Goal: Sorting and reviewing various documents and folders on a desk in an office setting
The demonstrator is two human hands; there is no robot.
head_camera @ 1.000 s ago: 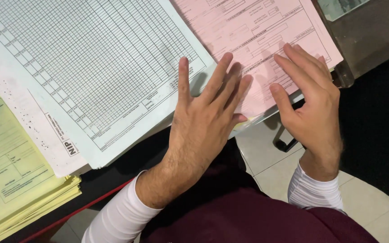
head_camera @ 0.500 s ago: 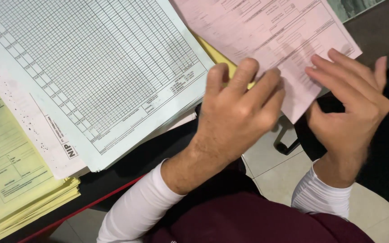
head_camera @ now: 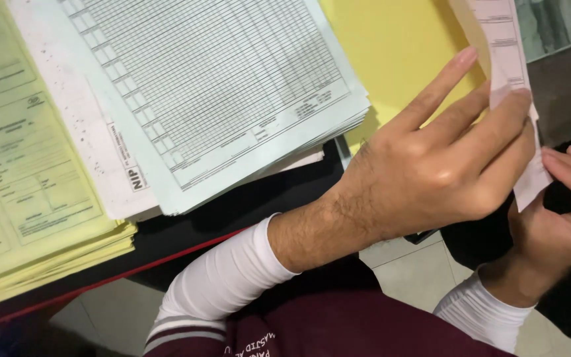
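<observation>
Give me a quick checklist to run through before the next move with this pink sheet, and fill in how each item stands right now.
1. Left hand grips the pink sheet: ok, fingers pinch its edge.
2. Right hand on the sheet too: ok, fingertips at its lower corner.
3. Sheet lifted off the yellow sheet beneath: ok, it stands up on edge.
4. Only one pink sheet lifted: cannot tell.
5. Grid-form stack square: not ok, edges fanned.
6. Yellow form stack clear of both hands: ok.

Dark desk (head_camera: 285, 192), red edge: yellow form stack (head_camera: 28, 198), pale-blue grid-sheet stack (head_camera: 219, 86).
</observation>
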